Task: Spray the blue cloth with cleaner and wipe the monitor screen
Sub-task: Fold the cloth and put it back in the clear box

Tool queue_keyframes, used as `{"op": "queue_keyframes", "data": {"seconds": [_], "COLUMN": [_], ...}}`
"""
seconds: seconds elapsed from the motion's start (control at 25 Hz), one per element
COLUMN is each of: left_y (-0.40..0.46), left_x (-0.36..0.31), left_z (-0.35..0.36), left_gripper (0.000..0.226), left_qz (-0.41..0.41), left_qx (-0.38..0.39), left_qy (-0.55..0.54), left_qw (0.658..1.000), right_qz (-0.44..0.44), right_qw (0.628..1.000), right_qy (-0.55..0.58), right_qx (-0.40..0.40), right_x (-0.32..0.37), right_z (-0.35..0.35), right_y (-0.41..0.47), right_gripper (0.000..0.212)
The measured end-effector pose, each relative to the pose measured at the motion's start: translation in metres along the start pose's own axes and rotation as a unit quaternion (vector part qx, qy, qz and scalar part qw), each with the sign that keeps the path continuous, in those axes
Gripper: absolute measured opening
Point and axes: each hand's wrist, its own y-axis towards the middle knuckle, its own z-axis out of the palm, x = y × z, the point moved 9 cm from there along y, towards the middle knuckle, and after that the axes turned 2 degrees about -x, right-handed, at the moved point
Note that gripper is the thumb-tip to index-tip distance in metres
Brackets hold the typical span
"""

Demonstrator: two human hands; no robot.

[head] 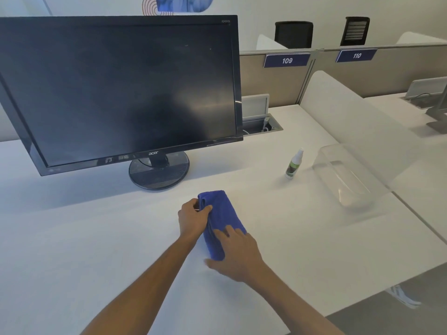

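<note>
A folded blue cloth (221, 215) lies on the white desk (96, 238) in front of the monitor's round stand. My left hand (192, 220) pinches the cloth's far left edge between thumb and fingers. My right hand (235, 256) lies flat on the cloth's near end, fingers spread. The black monitor (121, 88) stands at the back left, its screen dark and tilted. A small white spray bottle (294, 164) with a green label stands upright to the right, apart from both hands.
A clear plastic divider (350, 175) stands just right of the bottle. A cable box (261, 122) is set into the desk behind the monitor. The desk's right edge runs diagonally near my right arm. Office chairs and numbered partitions are at the back.
</note>
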Motion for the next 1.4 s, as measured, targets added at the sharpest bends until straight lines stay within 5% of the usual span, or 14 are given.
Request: {"op": "queue_keyframes", "data": {"seconds": [0.08,0.24,0.36,0.64,0.88,0.96,1.08,1.2,1.4], "left_y": [0.001,0.003,0.005,0.008,-0.029,-0.032,-0.039,-0.052,-0.059], "left_x": [0.003,0.006,0.005,0.012,-0.025,-0.049,-0.09,-0.136,-0.214], "left_z": [-0.003,-0.004,-0.001,0.025,0.078,0.092,0.126,0.177,0.257], "left_gripper": [0.018,0.025,0.039,0.027,0.035,0.034,0.042,0.049,0.042], "left_qz": [0.018,0.01,-0.004,-0.097,-0.14,-0.111,-0.063,-0.021,0.051], "left_qx": [-0.005,0.0,0.015,0.096,0.24,0.22,0.196,0.206,0.215], "left_qy": [0.039,0.058,0.042,-0.13,-0.284,-0.306,-0.311,-0.297,-0.245], "left_qw": [0.999,0.998,0.999,0.982,0.918,0.92,0.928,0.932,0.944], "right_qz": [0.05,0.159,0.225,0.233,0.221,0.234,0.22,0.15,0.176], "right_qw": [0.996,0.982,0.971,0.882,0.804,0.816,0.889,0.95,0.954], "right_qy": [0.066,0.074,0.084,0.409,0.552,0.526,0.378,0.253,0.163], "right_qx": [0.024,-0.063,0.023,0.024,-0.019,-0.061,-0.134,-0.11,-0.181], "right_x": [-0.01,-0.054,-0.078,-0.078,-0.109,-0.14,-0.186,-0.21,-0.29], "right_z": [-0.004,-0.021,0.002,0.003,-0.043,-0.06,-0.09,-0.108,-0.156], "right_y": [0.006,0.021,0.023,0.02,0.008,0.001,-0.012,-0.015,-0.026], "right_gripper": [0.066,0.045,0.049,0.023,0.031,0.041,0.07,0.098,0.09]}}
